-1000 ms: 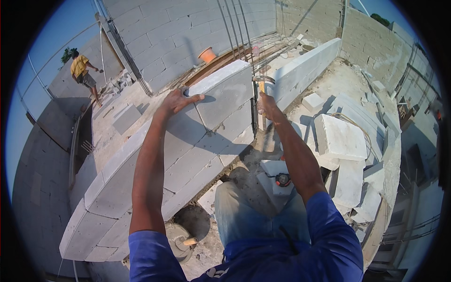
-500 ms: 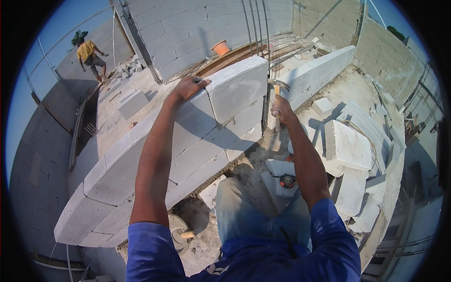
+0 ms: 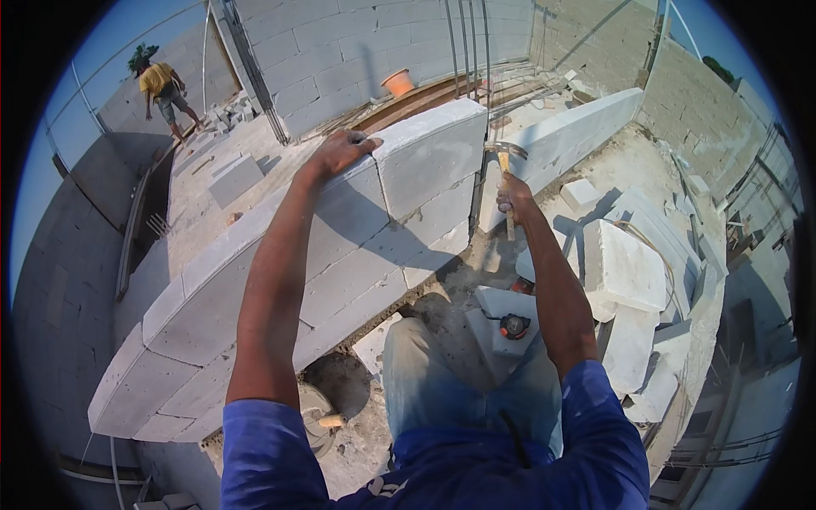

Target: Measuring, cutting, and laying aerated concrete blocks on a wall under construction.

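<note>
A low wall of white lightweight concrete blocks (image 3: 432,157) runs diagonally before me. My left hand (image 3: 338,155) is on its top, fingers bent over the edge, beside the end of the raised top block. What the fingertips touch on the far side is hidden. In my right hand (image 3: 515,197) is a claw hammer (image 3: 507,158), gripped by its handle with the head up. The hammer is near the wall's right end, beside thin upright steel bars (image 3: 486,72). A tape measure (image 3: 514,326) lies on a block piece by my knees.
Broken block pieces (image 3: 625,263) are heaped on my right. Close to my left knee is a round bucket (image 3: 316,408) with a wooden-handled tool (image 3: 333,421). An orange bucket (image 3: 397,82) lies tilted beyond the wall. Someone in a yellow shirt (image 3: 155,79) stands far left.
The view has shifted slightly. My right hand and the hammer have moved a little, while my left hand stays on the wall. The distant person has changed stance.
</note>
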The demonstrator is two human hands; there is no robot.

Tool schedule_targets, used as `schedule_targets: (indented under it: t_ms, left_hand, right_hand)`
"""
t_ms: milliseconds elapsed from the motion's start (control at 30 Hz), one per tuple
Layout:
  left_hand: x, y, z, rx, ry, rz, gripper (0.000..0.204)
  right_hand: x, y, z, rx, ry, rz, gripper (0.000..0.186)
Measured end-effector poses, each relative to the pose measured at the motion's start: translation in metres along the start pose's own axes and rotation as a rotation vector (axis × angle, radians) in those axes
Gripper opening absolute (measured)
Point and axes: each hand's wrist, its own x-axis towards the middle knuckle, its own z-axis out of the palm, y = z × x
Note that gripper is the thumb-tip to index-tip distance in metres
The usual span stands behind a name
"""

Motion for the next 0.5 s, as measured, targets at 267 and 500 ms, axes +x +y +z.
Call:
schedule_targets:
  t_ms: [267, 500]
  left_hand:
    - [0.009, -0.009, 0.008, -0.039, -0.033, -0.029, 0.088]
    - [0.019, -0.030, 0.003, -0.021, 0.020, 0.015, 0.084]
  right_hand:
    - [-0.047, 0.014, 0.000, -0.144, 0.159, -0.249, 0.036]
    - [-0.144, 0.073, 0.030, -0.473, 0.107, -0.451, 0.040]
